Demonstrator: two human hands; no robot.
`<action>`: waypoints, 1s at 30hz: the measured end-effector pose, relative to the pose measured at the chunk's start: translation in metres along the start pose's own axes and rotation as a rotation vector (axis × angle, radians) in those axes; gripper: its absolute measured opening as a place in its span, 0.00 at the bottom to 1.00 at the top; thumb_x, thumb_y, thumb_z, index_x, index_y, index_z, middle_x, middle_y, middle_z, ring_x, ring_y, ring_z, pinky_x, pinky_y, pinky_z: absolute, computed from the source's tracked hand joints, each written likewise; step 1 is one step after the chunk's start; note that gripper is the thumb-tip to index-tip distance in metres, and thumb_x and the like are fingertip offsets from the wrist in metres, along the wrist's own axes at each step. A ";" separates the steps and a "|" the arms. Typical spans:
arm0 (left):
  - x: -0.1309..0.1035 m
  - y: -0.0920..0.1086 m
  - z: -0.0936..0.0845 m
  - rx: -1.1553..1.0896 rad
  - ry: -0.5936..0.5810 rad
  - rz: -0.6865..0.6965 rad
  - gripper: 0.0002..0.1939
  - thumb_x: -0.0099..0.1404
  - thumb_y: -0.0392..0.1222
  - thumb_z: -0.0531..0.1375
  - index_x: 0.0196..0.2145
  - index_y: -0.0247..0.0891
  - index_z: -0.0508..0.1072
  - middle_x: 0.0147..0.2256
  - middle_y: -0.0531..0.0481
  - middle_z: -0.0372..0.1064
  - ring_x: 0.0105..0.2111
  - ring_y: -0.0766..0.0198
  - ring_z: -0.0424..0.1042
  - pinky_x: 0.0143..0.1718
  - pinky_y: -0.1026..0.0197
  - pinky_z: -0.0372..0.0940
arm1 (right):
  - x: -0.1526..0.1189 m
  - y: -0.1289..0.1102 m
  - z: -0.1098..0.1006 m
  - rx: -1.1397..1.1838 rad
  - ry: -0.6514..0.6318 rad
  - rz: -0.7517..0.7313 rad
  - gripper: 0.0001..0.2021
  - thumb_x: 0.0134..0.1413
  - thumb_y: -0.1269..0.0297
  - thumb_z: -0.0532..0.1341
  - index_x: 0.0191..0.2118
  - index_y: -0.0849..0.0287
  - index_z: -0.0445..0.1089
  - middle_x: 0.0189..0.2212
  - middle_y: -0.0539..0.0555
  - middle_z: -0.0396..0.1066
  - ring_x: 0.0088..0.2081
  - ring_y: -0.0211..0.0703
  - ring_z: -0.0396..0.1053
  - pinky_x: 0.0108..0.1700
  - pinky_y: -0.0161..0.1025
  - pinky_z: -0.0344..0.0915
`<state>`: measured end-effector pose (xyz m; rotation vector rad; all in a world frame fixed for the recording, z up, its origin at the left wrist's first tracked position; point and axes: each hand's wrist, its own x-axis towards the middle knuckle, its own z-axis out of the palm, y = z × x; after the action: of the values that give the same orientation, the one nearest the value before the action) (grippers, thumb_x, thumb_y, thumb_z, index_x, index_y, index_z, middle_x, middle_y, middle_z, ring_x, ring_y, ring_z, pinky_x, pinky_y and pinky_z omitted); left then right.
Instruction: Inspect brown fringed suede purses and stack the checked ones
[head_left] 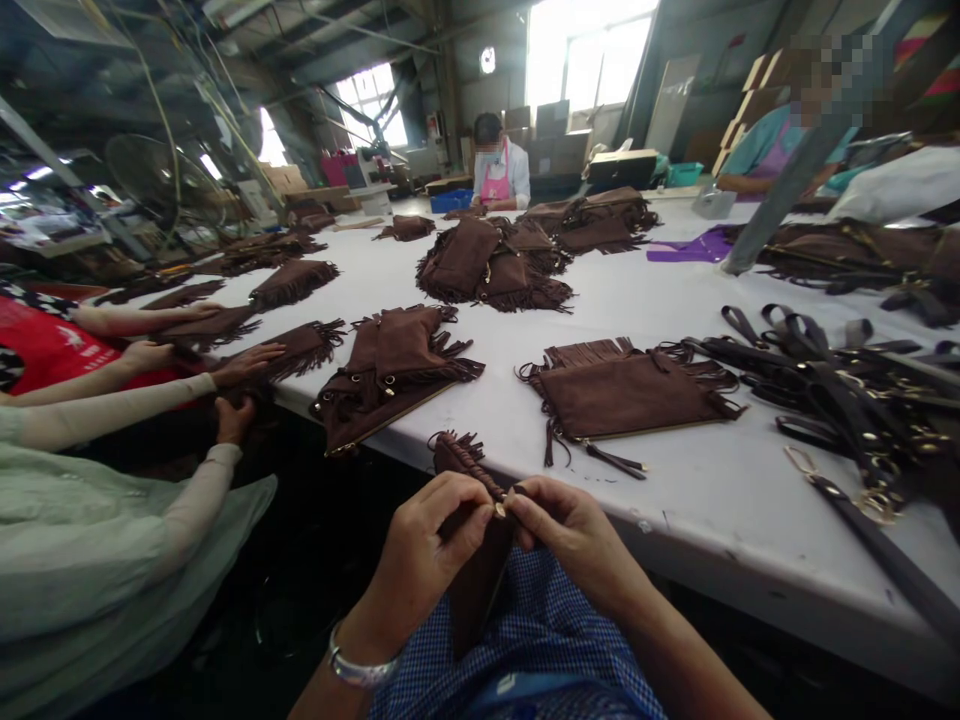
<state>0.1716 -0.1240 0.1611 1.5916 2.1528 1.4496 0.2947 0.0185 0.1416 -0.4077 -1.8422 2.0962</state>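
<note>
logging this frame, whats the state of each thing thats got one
left hand: closed on the held bag
right hand: pinching a small metal fitting on the held bag
held bag: upright over the lap, fringe at top
flat bag: lying flat on the table, zip side toward the camera
bag stack: lying overlapped at the table edge
straps: loose, tangled heap

The lower half of the brown fringed suede bag (pixel 472 560) is hidden behind the left hand (pixel 420 560) and the right hand (pixel 570 540), and the small gold metal piece (pixel 499 510) pinched between their fingertips is too small to identify. The black leather straps with gold clasps (pixel 847 400) run off the right edge. The co-workers' faces are blurred, and the pale-sleeved arms (pixel 112 400) are cut off at the left edge.
</note>
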 end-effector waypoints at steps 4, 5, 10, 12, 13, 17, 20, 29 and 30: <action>0.003 0.001 0.006 0.004 0.022 -0.061 0.06 0.67 0.40 0.57 0.32 0.39 0.70 0.31 0.53 0.68 0.33 0.67 0.68 0.36 0.66 0.63 | -0.001 -0.003 0.000 0.100 -0.056 -0.021 0.15 0.54 0.52 0.65 0.32 0.61 0.71 0.23 0.48 0.67 0.29 0.36 0.63 0.36 0.35 0.61; 0.003 0.001 0.008 0.002 0.028 -0.074 0.06 0.67 0.40 0.57 0.32 0.39 0.70 0.31 0.53 0.68 0.32 0.67 0.68 0.35 0.66 0.63 | -0.001 -0.003 0.001 0.122 -0.068 -0.022 0.15 0.53 0.52 0.65 0.32 0.61 0.71 0.23 0.49 0.68 0.29 0.36 0.64 0.37 0.35 0.61; 0.004 0.003 0.021 -0.170 0.076 -0.195 0.08 0.68 0.44 0.57 0.35 0.38 0.71 0.29 0.54 0.70 0.28 0.68 0.70 0.30 0.67 0.66 | 0.000 0.005 0.008 0.340 -0.046 0.008 0.18 0.57 0.51 0.62 0.26 0.61 0.68 0.22 0.49 0.66 0.29 0.36 0.62 0.37 0.34 0.60; 0.004 0.004 0.025 -0.207 0.114 -0.209 0.07 0.67 0.43 0.57 0.37 0.39 0.73 0.31 0.54 0.72 0.28 0.68 0.72 0.30 0.68 0.68 | 0.001 0.010 0.009 0.460 -0.052 0.053 0.19 0.58 0.50 0.61 0.26 0.61 0.67 0.22 0.49 0.64 0.28 0.35 0.61 0.35 0.33 0.58; 0.003 0.003 0.026 -0.202 0.132 -0.202 0.07 0.67 0.42 0.58 0.39 0.39 0.74 0.32 0.53 0.73 0.29 0.68 0.73 0.30 0.68 0.69 | 0.002 0.012 0.008 0.508 -0.060 0.078 0.19 0.57 0.50 0.62 0.26 0.61 0.67 0.22 0.48 0.64 0.27 0.34 0.60 0.34 0.33 0.58; 0.004 0.000 0.027 -0.071 0.174 -0.038 0.10 0.66 0.38 0.60 0.45 0.42 0.75 0.43 0.50 0.74 0.36 0.67 0.75 0.33 0.68 0.73 | 0.004 0.015 0.005 0.618 -0.084 0.151 0.18 0.55 0.53 0.64 0.26 0.63 0.66 0.21 0.47 0.63 0.24 0.31 0.58 0.31 0.31 0.56; 0.006 -0.005 0.024 0.112 0.185 0.181 0.11 0.65 0.33 0.60 0.45 0.40 0.76 0.44 0.48 0.74 0.43 0.64 0.74 0.46 0.64 0.72 | 0.004 0.015 0.004 0.644 -0.074 0.191 0.18 0.53 0.54 0.66 0.24 0.63 0.66 0.20 0.46 0.63 0.22 0.30 0.58 0.29 0.31 0.56; 0.001 -0.020 0.011 0.462 0.093 0.564 0.17 0.67 0.28 0.54 0.51 0.34 0.72 0.46 0.41 0.76 0.47 0.59 0.75 0.49 0.60 0.72 | 0.005 0.024 0.009 0.696 -0.064 0.240 0.17 0.53 0.55 0.66 0.25 0.64 0.67 0.21 0.47 0.65 0.22 0.29 0.60 0.29 0.29 0.57; 0.000 -0.020 0.010 0.484 0.091 0.585 0.17 0.67 0.28 0.54 0.51 0.34 0.72 0.46 0.41 0.76 0.47 0.59 0.75 0.49 0.60 0.73 | 0.005 0.024 0.009 0.687 -0.051 0.241 0.17 0.53 0.54 0.66 0.25 0.64 0.67 0.20 0.47 0.65 0.22 0.29 0.60 0.29 0.29 0.57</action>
<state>0.1636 -0.1173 0.1412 2.5376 2.3294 1.1681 0.2852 0.0092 0.1192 -0.4068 -1.0176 2.7402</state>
